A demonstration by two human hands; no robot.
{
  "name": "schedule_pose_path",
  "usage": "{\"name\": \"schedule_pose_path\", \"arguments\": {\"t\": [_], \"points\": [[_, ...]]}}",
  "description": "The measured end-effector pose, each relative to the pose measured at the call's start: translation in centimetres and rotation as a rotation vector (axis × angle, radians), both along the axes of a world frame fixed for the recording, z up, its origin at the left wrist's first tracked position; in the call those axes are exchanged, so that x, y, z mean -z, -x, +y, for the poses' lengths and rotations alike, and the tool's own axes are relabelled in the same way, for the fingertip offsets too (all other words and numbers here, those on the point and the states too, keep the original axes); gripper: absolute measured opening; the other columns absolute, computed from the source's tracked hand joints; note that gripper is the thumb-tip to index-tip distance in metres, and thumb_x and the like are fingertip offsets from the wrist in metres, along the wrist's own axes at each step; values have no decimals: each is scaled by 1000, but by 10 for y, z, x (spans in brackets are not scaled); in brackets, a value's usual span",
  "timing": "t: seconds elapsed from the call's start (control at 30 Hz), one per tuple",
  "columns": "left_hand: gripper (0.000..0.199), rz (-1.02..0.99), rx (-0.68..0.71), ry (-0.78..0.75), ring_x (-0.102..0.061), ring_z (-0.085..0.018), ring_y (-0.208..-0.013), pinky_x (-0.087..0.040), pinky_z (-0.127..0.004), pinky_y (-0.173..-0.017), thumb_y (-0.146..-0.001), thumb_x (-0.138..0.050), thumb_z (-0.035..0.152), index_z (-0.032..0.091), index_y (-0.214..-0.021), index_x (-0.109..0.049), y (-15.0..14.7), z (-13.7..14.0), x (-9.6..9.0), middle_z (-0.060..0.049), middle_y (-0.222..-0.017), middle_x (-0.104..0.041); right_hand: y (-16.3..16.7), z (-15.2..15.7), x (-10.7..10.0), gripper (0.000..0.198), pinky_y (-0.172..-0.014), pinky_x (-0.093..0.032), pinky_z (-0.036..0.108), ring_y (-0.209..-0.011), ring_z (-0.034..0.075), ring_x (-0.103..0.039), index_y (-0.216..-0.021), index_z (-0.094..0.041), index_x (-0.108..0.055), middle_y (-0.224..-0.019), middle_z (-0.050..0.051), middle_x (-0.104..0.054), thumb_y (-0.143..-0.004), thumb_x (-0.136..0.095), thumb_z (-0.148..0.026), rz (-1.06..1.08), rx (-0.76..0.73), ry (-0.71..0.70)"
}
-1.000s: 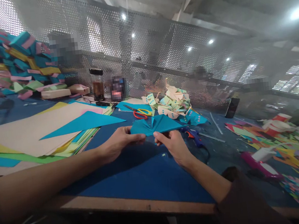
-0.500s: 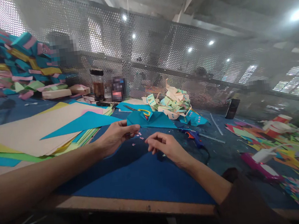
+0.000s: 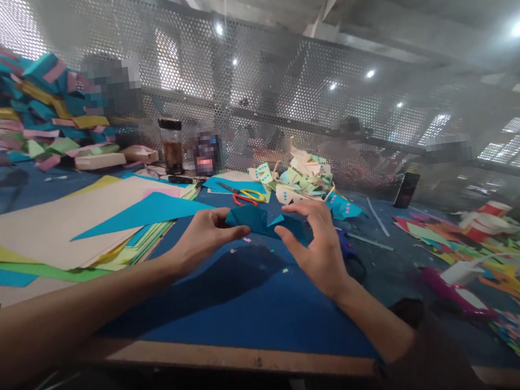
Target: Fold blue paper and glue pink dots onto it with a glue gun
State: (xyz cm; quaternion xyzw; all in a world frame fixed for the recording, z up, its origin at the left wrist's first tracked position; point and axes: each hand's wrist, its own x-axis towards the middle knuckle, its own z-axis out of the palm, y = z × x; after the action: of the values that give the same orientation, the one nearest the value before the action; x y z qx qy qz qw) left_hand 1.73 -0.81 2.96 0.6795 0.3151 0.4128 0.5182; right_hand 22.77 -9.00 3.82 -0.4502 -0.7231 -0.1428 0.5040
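A folded piece of blue paper (image 3: 249, 219) is held above the table between my two hands. My left hand (image 3: 206, 235) pinches its left end between thumb and fingers. At its right end my right hand (image 3: 317, 245) curves round the paper, thumb in front and fingers spread above; how firmly it grips is hard to tell. Just behind the paper lie scissors (image 3: 251, 196) with red and yellow handles. A blue glue gun (image 3: 346, 244) is partly hidden behind my right hand.
Stacked coloured sheets (image 3: 58, 233) lie at left, a blue triangle (image 3: 144, 213) on top. Folded paper pieces (image 3: 307, 174) are heaped behind my hands. A jar (image 3: 173, 148) and a phone (image 3: 406, 189) stand farther back. Paper scraps (image 3: 508, 273) and a pink power strip (image 3: 454, 292) are at right.
My right hand has risen and opened out to the right end of the blue paper. The paper has been lifted and turned towards me, uncovering the scissors' handles behind it.
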Motion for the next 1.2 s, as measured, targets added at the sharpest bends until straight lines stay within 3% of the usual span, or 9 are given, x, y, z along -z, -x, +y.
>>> {"name": "schedule_pose_path", "arguments": {"t": [0.2, 0.43, 0.6, 0.77, 1.07, 1.2], "points": [[16, -32, 30, 42, -56, -11, -64, -42, -24, -62, -70, -82, 31, 18, -69, -72, 0, -1, -3, 2, -66, -66, 1, 7, 9, 12, -90, -47, 38, -96, 23, -64, -97, -23, -64, -96, 4, -69, -91, -64, -33, 96, -7, 248], [19, -107, 23, 224, -61, -14, -69, -48, -29, -71, -66, -85, 31, 16, -69, -73, -1, -2, -6, -3, -71, -69, 5, 5, 9, 20, -72, -47, 29, -77, 20, -61, -85, -22, -65, -80, 0, -66, -88, -66, -41, 303, -97, 491], [28, -113, 57, 278, -64, -16, -65, -50, -30, -66, -67, -85, 35, 17, -61, -65, -1, 2, -1, -2, -61, -65, 3, 4, 4, 25, -80, -47, 29, -86, 20, -63, -93, -21, -68, -89, 2, -70, -90, -63, -46, 410, -259, 593], [26, 26, 150, 182, -61, -13, -61, -47, -26, -64, -69, -85, 36, 16, -64, -68, 0, -1, -2, -2, -63, -68, -3, 12, 5, 37, -83, -49, 31, -84, 19, -64, -98, -19, -69, -85, 3, -69, -94, -56, -53, 590, -370, 656], [22, 109, 339, 200, -62, -14, -60, -49, -27, -66, -70, -82, 35, 19, -63, -69, -2, -11, -4, 0, -62, -69, -1, 19, 10, 37, -73, -49, 28, -81, 18, -62, -94, -20, -71, -87, 2, -69, -83, -68, -55, 646, -427, 835], [20, 124, 391, 208, -62, -14, -60, -48, -26, -65, -73, -80, 35, 18, -65, -71, -4, -11, 2, -1, -63, -69, 2, 17, 10, 36, -63, -44, 25, -70, 14, -58, -87, -19, -71, -77, -1, -66, -80, -71, -54, 600, -438, 881]]}}
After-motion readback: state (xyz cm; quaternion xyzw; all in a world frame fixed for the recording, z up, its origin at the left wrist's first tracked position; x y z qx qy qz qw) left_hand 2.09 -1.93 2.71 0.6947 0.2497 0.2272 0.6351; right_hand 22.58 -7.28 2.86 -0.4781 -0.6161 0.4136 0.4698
